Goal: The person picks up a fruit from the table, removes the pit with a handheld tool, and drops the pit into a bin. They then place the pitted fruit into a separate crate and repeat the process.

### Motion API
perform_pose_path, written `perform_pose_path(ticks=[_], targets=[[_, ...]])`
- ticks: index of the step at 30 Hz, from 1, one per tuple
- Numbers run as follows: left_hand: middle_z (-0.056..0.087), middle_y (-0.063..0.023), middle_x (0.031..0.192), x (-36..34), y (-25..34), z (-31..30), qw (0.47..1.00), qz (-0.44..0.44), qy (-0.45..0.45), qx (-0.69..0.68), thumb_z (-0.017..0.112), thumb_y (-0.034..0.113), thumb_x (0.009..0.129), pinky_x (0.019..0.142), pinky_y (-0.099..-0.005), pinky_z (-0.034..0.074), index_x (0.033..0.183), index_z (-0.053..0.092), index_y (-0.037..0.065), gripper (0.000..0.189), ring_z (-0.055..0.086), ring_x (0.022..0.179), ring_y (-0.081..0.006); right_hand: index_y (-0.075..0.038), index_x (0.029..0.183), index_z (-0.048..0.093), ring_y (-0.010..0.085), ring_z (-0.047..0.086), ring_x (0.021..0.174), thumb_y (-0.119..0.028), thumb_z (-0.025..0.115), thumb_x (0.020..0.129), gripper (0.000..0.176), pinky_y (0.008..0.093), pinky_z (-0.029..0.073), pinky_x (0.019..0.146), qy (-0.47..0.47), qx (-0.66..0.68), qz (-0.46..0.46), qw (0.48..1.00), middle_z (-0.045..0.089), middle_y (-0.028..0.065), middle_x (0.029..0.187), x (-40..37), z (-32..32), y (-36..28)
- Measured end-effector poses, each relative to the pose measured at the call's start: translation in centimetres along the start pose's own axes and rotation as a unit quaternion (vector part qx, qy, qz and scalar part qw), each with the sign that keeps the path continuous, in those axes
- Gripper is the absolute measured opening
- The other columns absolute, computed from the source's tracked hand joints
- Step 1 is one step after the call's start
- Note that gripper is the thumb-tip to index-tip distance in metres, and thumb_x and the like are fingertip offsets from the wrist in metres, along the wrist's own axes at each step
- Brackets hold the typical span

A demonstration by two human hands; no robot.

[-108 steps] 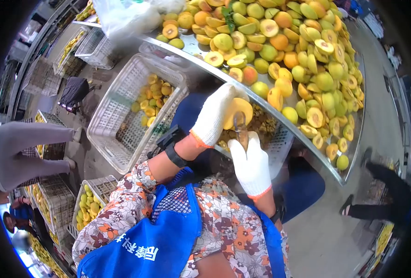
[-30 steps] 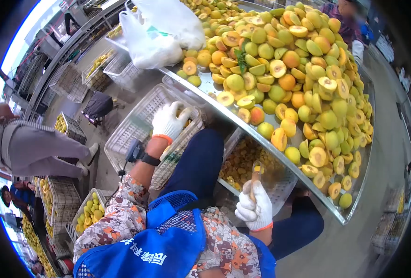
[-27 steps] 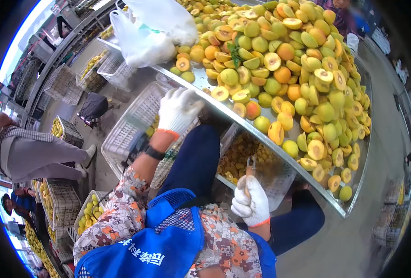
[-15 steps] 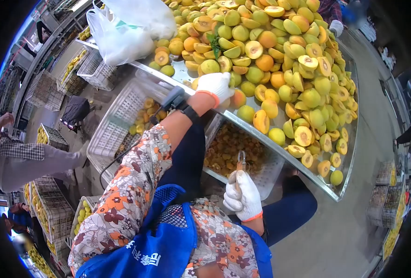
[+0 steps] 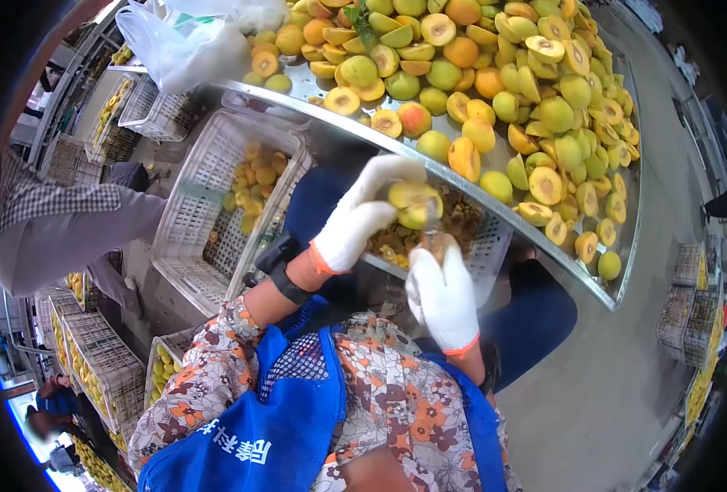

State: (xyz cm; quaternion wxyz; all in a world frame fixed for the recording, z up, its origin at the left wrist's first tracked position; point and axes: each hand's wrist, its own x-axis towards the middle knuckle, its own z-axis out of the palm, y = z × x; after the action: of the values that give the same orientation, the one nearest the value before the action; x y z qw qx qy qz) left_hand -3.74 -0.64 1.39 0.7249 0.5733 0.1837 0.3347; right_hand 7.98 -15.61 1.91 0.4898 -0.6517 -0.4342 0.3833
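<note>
In my white-gloved left hand (image 5: 363, 215) is a yellow-green peach half (image 5: 413, 204), its edge gripped by the curled fingers. My right hand (image 5: 443, 297), also gloved, is closed around the wooden handle of a pitting tool (image 5: 434, 238). The tool's metal tip meets the fruit's cut face, though motion blurs it. Below both hands, partly hidden, sits a crate of brown pits and scraps (image 5: 468, 220). Just beyond lies a metal tray (image 5: 314, 107) heaped with halved peaches (image 5: 544, 107).
On the left stands a white plastic crate (image 5: 185, 221) with some peach halves inside. A white plastic bag (image 5: 179, 53) rests at the tray's left corner. A person in grey trousers (image 5: 77, 230) is at the far left, near stacked fruit crates (image 5: 93, 361). More crates (image 5: 683, 312) stand at right.
My left hand has come back from the tray with a peach half. My right hand has risen slightly, bringing the pitting tool to the fruit. The view has shifted.
</note>
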Motion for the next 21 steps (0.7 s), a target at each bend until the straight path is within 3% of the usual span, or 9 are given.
perform_pose_path(ticks=[2,3,7,10,12,15,18,19,21], targets=[[0.055,-0.0161,0.133,0.1,-1.6,1.0,0.98,0.017,0.049,-0.194,0.051,0.013,0.09,0.103,-0.0401,0.049,0.142,0.045,0.001,0.053,0.058,0.12,-0.0274,0.001,0.117,0.056,0.0466,0.068,0.086,-0.023,0.064,0.097,0.032,0.0474,0.053,0.071,-0.024,0.006,0.124,0.992,0.065,0.0275,0.086,0.2,1.0,-1.2],[0.056,-0.0174,0.131,0.1,-0.9,1.7,0.98,-0.01,0.068,-0.185,0.048,0.015,0.097,0.096,-0.04,0.054,0.145,0.042,0.001,0.05,0.06,0.118,-0.0286,0.001,0.116,0.055,0.0517,0.063,0.097,-0.029,0.065,0.097,0.037,0.0508,0.051,0.073,-0.044,-0.008,0.034,0.998,0.065,0.0339,0.095,-0.1,1.2,-1.5],[0.06,-0.0194,0.127,0.4,-1.0,2.1,0.975,-0.021,0.13,-0.179,0.044,0.009,0.101,0.095,-0.0375,0.055,0.147,0.041,0.001,0.046,0.065,0.111,-0.0264,0.002,0.117,0.053,0.0518,0.063,0.092,-0.028,0.065,0.097,0.038,0.0509,0.05,0.069,-0.035,-0.092,-0.055,0.994,0.064,0.0317,0.087,-0.3,1.2,-1.7],[0.059,-0.0211,0.131,0.0,-0.8,1.9,0.981,-0.007,0.131,-0.145,0.049,0.011,0.101,0.097,-0.0365,0.054,0.146,0.041,-0.001,0.048,0.064,0.113,-0.0264,-0.001,0.117,0.056,0.0502,0.064,0.086,-0.023,0.063,0.098,0.03,0.0508,0.05,0.065,-0.032,-0.084,0.054,0.994,0.063,0.0294,0.093,-0.6,1.0,-2.2],[0.059,-0.022,0.133,0.0,-0.6,2.0,0.984,0.002,0.128,-0.127,0.051,0.012,0.1,0.098,-0.036,0.053,0.146,0.041,-0.001,0.049,0.064,0.115,-0.0264,-0.005,0.114,0.06,0.047,0.064,0.08,-0.017,0.061,0.098,0.02,0.0509,0.05,0.061,-0.022,-0.175,-0.09,0.98,0.057,0.0285,0.101,-0.7,0.9,-1.6],[0.061,-0.0211,0.129,-0.5,0.0,2.3,0.97,0.005,0.166,-0.179,0.054,0.015,0.1,0.097,-0.0356,0.053,0.146,0.042,-0.002,0.05,0.064,0.113,-0.026,-0.01,0.111,0.064,0.0437,0.063,0.076,-0.013,0.058,0.098,0.015,0.0504,0.05,0.06,-0.034,-0.208,-0.122,0.97,0.05,0.0267,0.107,-0.8,0.9,-1.0],[0.064,-0.0201,0.121,-0.9,0.1,2.1,0.975,-0.014,0.154,-0.161,0.054,0.019,0.101,0.095,-0.0352,0.054,0.144,0.043,-0.002,0.049,0.065,0.107,-0.0256,-0.005,0.114,0.059,0.0482,0.063,0.079,-0.018,0.059,0.099,0.02,0.0527,0.05,0.06,-0.04,-0.25,-0.179,0.951,0.057,0.0306,0.099,-0.8,0.8,-1.0],[0.065,-0.0193,0.115,-0.8,-0.2,2.0,0.974,-0.006,0.147,-0.171,0.052,0.021,0.103,0.093,-0.0361,0.055,0.143,0.044,-0.001,0.047,0.066,0.102,-0.0254,-0.005,0.114,0.059,0.0482,0.063,0.079,-0.018,0.059,0.099,0.02,0.0527,0.05,0.06,-0.04,-0.249,-0.178,0.951,0.057,0.0306,0.099,-0.8,1.0,-1.4],[0.066,-0.0185,0.11,-0.8,-0.4,2.3,0.974,0.001,0.138,-0.181,0.05,0.023,0.104,0.09,-0.037,0.057,0.142,0.046,-0.001,0.045,0.066,0.098,-0.0251,0.0,0.113,0.053,0.0529,0.063,0.082,-0.025,0.06,0.1,0.029,0.0554,0.049,0.061,0.01,-0.103,0.005,0.995,0.061,0.0345,0.088,-0.7,1.3,-2.4]])
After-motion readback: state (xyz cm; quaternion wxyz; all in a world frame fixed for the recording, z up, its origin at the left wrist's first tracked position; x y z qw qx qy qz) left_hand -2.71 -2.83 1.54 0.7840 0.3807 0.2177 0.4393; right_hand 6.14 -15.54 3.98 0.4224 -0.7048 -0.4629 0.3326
